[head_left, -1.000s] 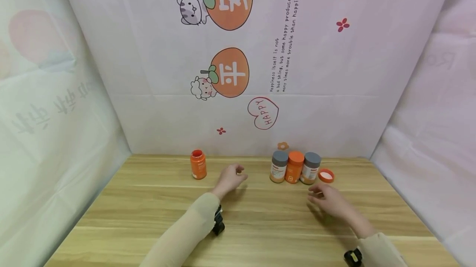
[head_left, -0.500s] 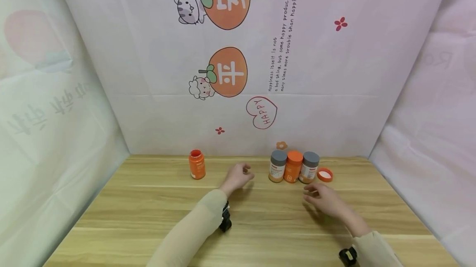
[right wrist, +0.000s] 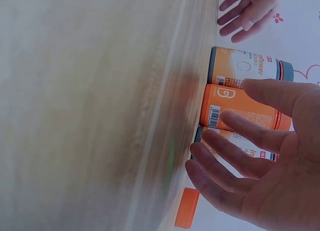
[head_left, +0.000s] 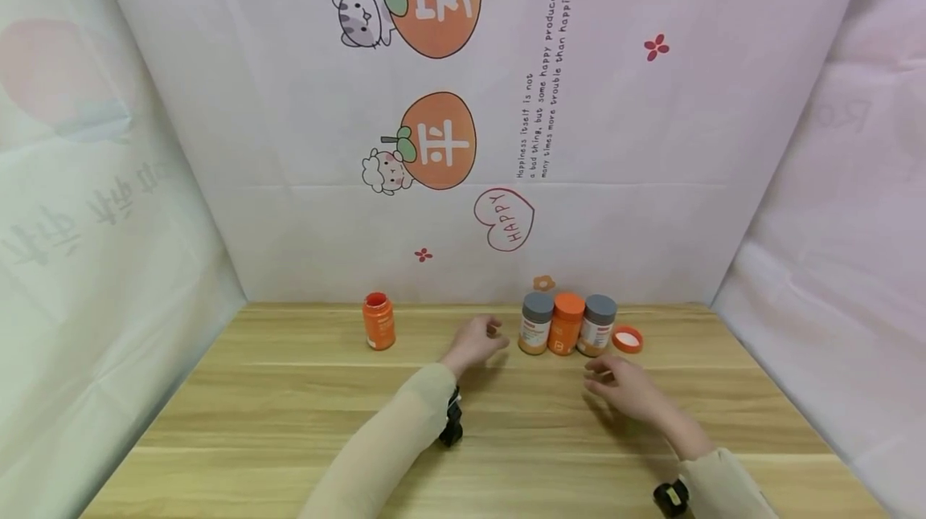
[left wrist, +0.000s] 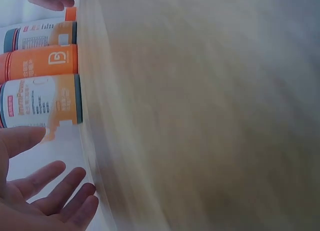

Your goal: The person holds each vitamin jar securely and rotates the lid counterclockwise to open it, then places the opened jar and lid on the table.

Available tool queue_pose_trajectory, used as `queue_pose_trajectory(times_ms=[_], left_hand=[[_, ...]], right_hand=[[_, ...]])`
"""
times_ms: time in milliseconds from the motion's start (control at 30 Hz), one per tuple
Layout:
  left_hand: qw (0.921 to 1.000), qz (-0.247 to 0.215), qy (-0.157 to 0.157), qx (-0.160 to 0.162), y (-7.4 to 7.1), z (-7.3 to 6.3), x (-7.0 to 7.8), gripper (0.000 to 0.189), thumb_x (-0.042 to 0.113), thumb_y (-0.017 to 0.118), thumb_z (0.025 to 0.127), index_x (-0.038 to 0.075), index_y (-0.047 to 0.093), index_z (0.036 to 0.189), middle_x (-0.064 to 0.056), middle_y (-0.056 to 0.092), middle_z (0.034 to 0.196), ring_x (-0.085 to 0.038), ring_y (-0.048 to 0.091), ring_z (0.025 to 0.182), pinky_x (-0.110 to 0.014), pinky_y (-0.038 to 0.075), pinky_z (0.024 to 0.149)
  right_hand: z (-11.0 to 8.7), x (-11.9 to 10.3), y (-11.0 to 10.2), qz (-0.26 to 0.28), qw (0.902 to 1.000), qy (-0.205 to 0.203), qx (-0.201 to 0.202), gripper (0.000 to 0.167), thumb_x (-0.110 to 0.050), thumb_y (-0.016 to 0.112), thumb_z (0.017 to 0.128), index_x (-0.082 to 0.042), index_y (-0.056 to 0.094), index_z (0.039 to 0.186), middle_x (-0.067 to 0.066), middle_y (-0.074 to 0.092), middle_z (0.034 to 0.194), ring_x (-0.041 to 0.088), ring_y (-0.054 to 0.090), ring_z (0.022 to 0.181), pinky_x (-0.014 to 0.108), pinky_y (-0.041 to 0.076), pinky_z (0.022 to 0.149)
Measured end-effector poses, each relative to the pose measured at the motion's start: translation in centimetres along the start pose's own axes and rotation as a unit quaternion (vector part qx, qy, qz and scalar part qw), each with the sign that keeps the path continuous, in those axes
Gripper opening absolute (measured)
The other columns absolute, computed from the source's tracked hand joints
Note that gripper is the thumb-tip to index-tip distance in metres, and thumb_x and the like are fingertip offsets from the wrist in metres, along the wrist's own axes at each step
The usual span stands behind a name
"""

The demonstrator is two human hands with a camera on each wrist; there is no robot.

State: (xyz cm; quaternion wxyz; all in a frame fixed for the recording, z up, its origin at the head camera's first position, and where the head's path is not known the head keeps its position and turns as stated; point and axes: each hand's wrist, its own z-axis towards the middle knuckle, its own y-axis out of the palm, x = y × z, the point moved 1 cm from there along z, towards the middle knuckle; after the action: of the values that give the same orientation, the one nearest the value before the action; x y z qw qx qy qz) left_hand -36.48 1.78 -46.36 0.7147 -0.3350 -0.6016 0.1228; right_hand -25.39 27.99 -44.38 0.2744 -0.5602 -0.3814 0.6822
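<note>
My left hand (head_left: 477, 342) hovers over the table just left of a grey-capped bottle (head_left: 535, 324), fingers loosely bent and holding nothing. In the left wrist view its thumb overlaps that bottle's edge. My right hand (head_left: 624, 382) is in front of the other grey-capped bottle (head_left: 596, 326), its fingers relaxed and apart. Between the two grey-capped bottles stands an orange bottle (head_left: 564, 326) with an orange cap; all three are upright in a tight row. In the right wrist view the right fingers overlap the orange bottle (right wrist: 240, 106).
A loose orange lid (head_left: 627, 340), pale inside, lies at the row's right end. An uncapped orange bottle (head_left: 379, 322) stands upright at the back left. Behind the wooden table (head_left: 304, 406) hangs a white printed cloth (head_left: 593, 125), with more cloth at both sides.
My left hand has moved right, toward the row of bottles. The right hand has shifted slightly left in the view, which has itself drifted a little. The bottles and lid stay put.
</note>
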Motion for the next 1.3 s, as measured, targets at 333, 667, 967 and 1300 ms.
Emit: queue_pose_trajectory(times_ms=[333,667,967,1300], left_hand=[[0.9998,-0.014,0.014,-0.001,1.7,0.7,1.3,0.047,0.027,0.068,0.087,0.004,0.057,0.126,-0.014,0.062,0.119,-0.027,0.059,0.109,-0.041,0.049,0.089],[0.9994,-0.018,0.029,-0.002,2.6,1.0,2.4,0.049,0.03,0.068,0.086,0.011,0.053,0.129,-0.012,0.059,0.127,-0.027,0.056,0.117,-0.041,0.047,0.094],[0.9976,-0.05,0.047,-0.008,3.4,1.5,2.7,0.053,0.031,0.07,0.086,0.015,0.049,0.132,-0.006,0.059,0.127,-0.024,0.055,0.117,-0.04,0.046,0.095],[0.9954,-0.083,0.046,0.003,3.8,1.9,2.6,0.056,0.035,0.073,0.083,0.014,0.05,0.13,-0.005,0.06,0.123,-0.022,0.056,0.113,-0.039,0.046,0.095]], right_hand=[[-0.2,-0.1,0.0,-0.002,1.0,0.007,-0.001,0.036,-0.021,0.063,0.091,0.002,0.06,0.118,0.017,0.064,0.114,0.029,0.063,0.098,0.043,0.052,0.082],[0.0,-0.3,0.2,-0.007,1.0,0.004,0.002,0.035,-0.02,0.063,0.09,0.001,0.06,0.117,0.016,0.064,0.114,0.028,0.063,0.098,0.043,0.052,0.083],[0.1,-0.4,0.5,-0.009,1.0,0.0,0.001,0.034,-0.02,0.064,0.09,0.002,0.06,0.116,0.016,0.065,0.113,0.028,0.063,0.098,0.044,0.052,0.083],[0.2,-0.4,0.5,-0.01,0.9999,-0.005,0.001,0.033,-0.019,0.063,0.09,0.003,0.061,0.115,0.016,0.065,0.112,0.029,0.063,0.098,0.043,0.052,0.083]])
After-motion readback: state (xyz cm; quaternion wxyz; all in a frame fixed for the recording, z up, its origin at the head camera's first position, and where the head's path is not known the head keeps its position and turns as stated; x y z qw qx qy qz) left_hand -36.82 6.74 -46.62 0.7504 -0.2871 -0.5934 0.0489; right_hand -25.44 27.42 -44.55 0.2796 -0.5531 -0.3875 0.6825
